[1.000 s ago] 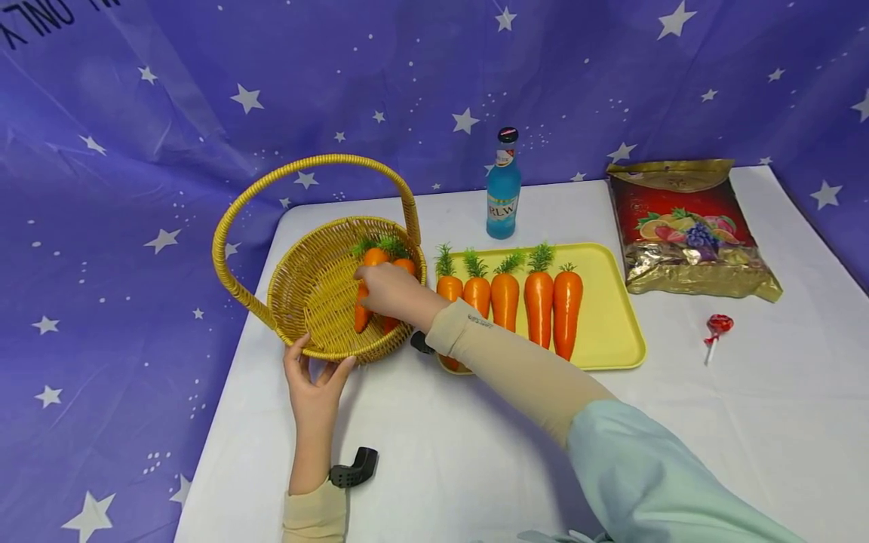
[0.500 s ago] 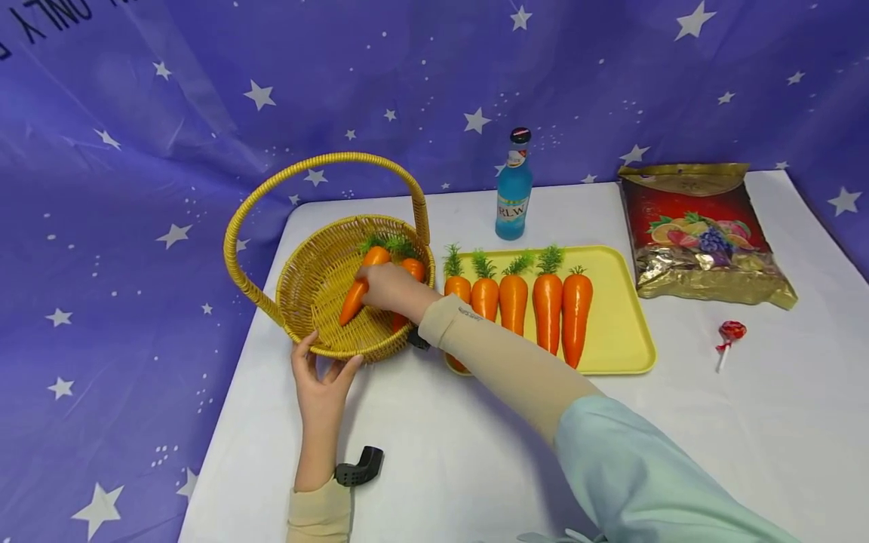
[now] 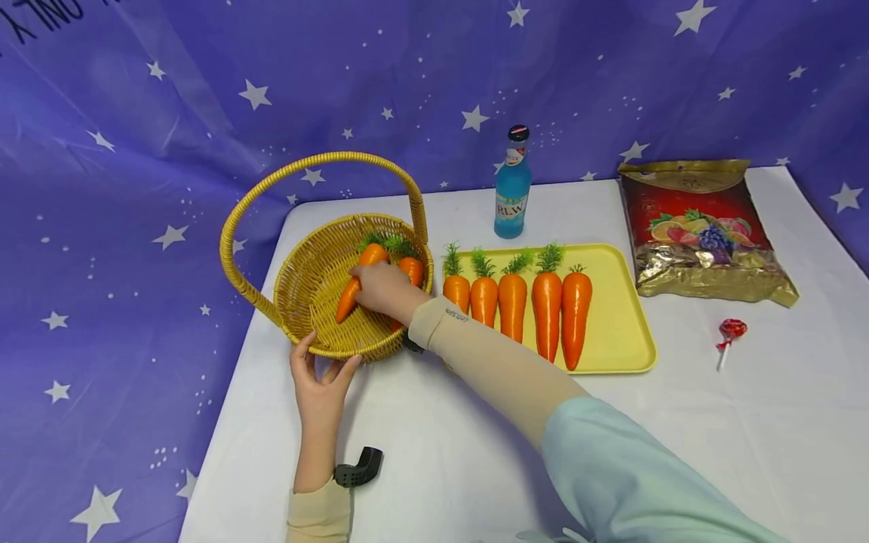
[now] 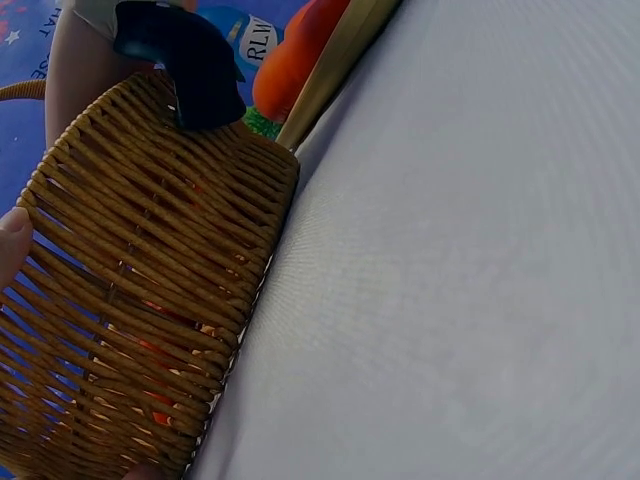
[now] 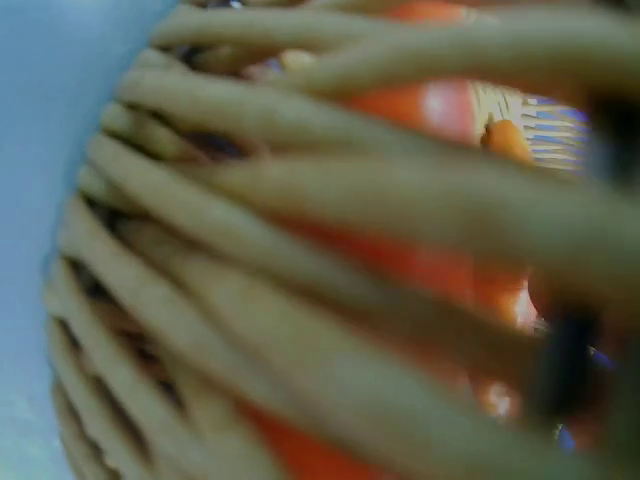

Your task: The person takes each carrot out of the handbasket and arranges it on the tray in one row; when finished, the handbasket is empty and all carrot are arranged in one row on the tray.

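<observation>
A yellow wicker basket (image 3: 293,290) with a tall hoop handle stands on the left part of the table. My right hand (image 3: 385,290) reaches inside and grips an orange carrot (image 3: 347,302), which slants with its tip toward the front left. Another carrot (image 3: 411,268) lies to its right, partly hidden by that hand. At the basket's front side, my left hand (image 3: 319,396) holds the rim between thumb and fingers; the left wrist view shows a fingertip (image 4: 12,243) at the woven wall. Through the weave, the right wrist view shows blurred orange carrots (image 5: 400,250).
Right of the basket, a yellow tray (image 3: 621,332) bears several carrots (image 3: 547,313) in a row, partly behind my right sleeve. A blue bottle (image 3: 511,200) stands behind it. Farther right lie a red and gold candy bag (image 3: 702,226) and a red lollipop (image 3: 732,329).
The gripped carrot has swung so its tip points farther left inside the basket, and my right hand has moved slightly left with it. My left hand keeps its hold on the rim.
</observation>
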### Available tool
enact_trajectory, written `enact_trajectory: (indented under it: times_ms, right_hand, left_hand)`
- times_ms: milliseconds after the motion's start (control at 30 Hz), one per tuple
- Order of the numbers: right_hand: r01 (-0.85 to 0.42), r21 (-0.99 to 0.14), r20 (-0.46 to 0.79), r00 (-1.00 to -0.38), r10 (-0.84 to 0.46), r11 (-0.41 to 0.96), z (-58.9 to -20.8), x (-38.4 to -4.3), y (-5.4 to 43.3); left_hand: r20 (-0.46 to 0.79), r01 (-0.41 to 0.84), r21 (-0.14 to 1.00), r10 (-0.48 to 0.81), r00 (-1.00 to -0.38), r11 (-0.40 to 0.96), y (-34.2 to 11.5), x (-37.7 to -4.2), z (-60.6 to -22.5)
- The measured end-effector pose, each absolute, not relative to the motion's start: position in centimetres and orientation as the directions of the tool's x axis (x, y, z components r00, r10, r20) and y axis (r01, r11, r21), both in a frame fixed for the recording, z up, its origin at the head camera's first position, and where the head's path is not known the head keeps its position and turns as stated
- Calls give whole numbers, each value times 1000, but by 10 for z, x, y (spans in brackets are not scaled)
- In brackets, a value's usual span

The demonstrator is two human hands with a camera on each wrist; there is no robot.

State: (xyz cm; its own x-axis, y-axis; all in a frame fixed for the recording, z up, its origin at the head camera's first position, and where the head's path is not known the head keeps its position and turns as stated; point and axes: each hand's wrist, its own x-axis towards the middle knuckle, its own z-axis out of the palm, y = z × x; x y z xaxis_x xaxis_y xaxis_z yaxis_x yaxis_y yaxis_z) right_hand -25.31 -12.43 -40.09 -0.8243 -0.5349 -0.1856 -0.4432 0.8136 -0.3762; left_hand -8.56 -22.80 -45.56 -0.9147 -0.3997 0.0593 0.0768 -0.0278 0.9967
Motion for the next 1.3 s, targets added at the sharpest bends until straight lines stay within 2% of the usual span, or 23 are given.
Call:
enact_trajectory:
  times_ms: [133,233,800,1300]
  right_hand:
    - [-443,-323,-186,-836,-515,836,-403,-252,-128]
    - [-428,-325,-189,-844,-502,843,-404,-251,-128]
    - [-379,-553,-108,-851,-514,742,-403,-251,-118]
    - [-426,-526,17,-870,-492,736,-393,-246,-97]
  left_hand:
    - [50,70,997,-398,-916,-36,-228,-84,-456]
    - [46,64,997,-396,-917,-32,-229,-84,-456]
    - [75,73,997,-397,-915,22,-232,-85,-461]
    - [51,51,999,-402,-914,11,-230,-86,-459]
